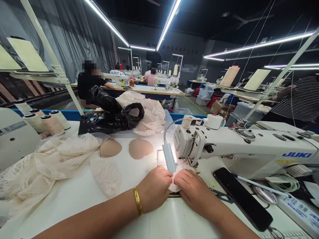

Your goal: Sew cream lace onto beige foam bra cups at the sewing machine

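Under the head of a white sewing machine (249, 142) lies a small pale pink fabric piece (175, 186), lit by a gooseneck lamp (168, 157). My left hand (157, 186), with a gold bangle at the wrist, pinches the fabric's left side. Close beside it, my right hand (191, 189) has its fingers curled on the right side of the same piece. The needle area is mostly hidden behind the lamp and machine head. Left of my hands, a pale lace piece (106, 176) lies flat on the table.
Beige fabric cutouts (141, 148) and heaped cream lace (50, 162) lie to the left. A black plastic bag (107, 116) sits behind them. At right are a phone (243, 199), scissors (223, 196) and a white power strip (299, 212). Other people sit at machines beyond.
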Available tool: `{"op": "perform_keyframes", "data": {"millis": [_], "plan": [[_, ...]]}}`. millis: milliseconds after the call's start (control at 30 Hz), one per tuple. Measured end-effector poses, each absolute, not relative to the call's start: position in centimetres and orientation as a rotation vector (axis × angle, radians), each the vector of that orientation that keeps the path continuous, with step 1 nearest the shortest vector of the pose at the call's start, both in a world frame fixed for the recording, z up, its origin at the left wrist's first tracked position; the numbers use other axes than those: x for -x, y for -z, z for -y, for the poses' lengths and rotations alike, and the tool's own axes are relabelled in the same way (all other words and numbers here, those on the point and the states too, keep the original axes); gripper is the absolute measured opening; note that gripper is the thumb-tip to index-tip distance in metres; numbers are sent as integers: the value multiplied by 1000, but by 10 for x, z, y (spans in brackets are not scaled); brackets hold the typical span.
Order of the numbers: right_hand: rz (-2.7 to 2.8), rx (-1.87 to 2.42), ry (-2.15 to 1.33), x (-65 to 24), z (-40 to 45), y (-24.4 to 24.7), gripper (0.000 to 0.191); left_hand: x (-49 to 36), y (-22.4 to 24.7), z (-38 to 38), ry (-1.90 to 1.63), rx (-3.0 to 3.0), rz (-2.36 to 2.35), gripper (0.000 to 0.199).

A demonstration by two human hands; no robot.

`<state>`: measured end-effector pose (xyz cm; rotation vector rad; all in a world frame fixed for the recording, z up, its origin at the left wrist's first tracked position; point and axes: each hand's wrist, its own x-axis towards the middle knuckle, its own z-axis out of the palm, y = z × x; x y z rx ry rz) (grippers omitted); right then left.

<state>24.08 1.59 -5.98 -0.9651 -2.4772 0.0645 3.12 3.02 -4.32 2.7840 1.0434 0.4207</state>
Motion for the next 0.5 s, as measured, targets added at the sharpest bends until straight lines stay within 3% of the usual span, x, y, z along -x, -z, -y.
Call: {"op": "perform_keyframes", "data": {"millis": [167,267,367,500], "plan": [[2490,999,38,-248,-23,66,36,-18,15,-35,-419,-2698,-951,18],[2501,966,70,-248,-23,64,38,-11,2,-57,-605,-2417,-1197,26],[2501,947,85,-246,-22,61,38,-13,8,-80,-606,-2167,-1423,32],[2503,957,66,-246,-23,60,39,-20,24,-90,-551,-2095,-1303,34]]}}
